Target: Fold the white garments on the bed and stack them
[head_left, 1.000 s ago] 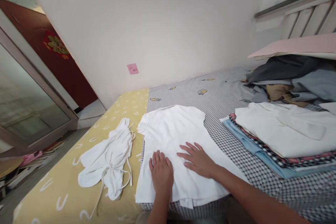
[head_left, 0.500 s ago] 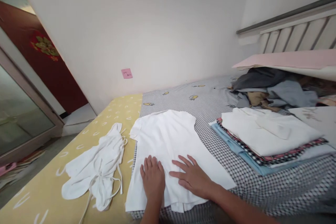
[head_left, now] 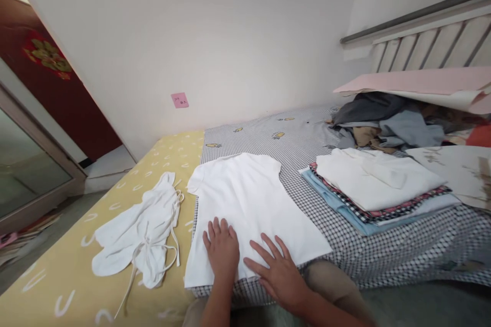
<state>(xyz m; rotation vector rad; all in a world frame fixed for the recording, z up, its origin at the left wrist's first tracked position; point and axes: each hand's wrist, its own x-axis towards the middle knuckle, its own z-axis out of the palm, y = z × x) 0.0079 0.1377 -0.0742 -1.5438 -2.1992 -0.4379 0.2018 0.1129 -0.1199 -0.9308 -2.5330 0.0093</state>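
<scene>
A white short-sleeved shirt (head_left: pixel 245 199) lies spread on the bed, its collar end toward the wall and its hem near me. My left hand (head_left: pixel 221 249) rests flat on the lower left part, palm down. Lower right of it, my right hand (head_left: pixel 278 271) lies on the cloth close to the hem with its fingers spread. Neither hand grips anything. To the left, a white garment with thin ties (head_left: pixel 140 235) lies crumpled, apart from both hands.
A stack of folded clothes (head_left: pixel 378 184) sits to the right, white on top. Behind it, a heap of dark and grey clothes (head_left: pixel 387 117) lies under a pink sheet (head_left: pixel 418 83). The bed's checked cover (head_left: pixel 253 138) meets a yellow one (head_left: pixel 169 156). A radiator (head_left: pixel 429 46) is at the right wall.
My right hand has moved down toward the hem with its fingers spread, and the left has shifted slightly. The camera view has moved a little; my knee now shows below the bed edge.
</scene>
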